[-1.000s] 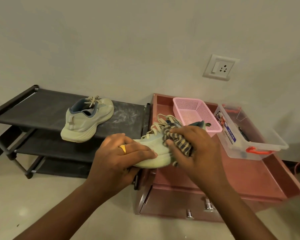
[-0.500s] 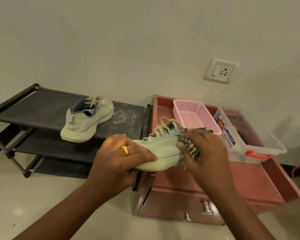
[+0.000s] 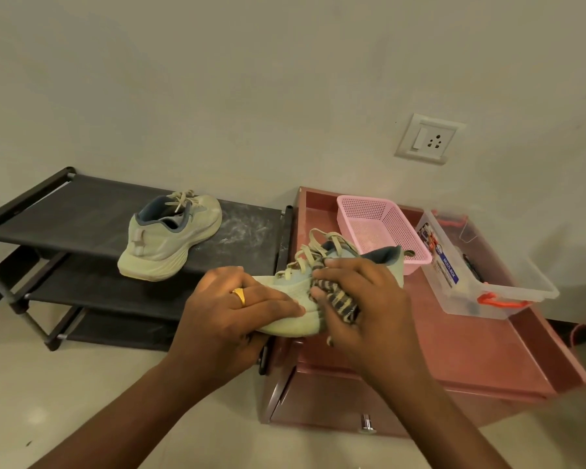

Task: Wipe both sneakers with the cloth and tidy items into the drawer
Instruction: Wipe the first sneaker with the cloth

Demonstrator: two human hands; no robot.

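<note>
Left hand [image 3: 230,309] grips the sneaker [image 3: 295,292] toe, steadying it; right hand [image 3: 359,299], at three o'clock, pinches the cloth [image 3: 339,299] against its side.

Home: shoe rack [image 3: 82,211], wall socket [image 3: 428,138].

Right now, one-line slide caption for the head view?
Left hand grips a pale green sneaker while the right hand rubs it with a striped cloth.
</note>
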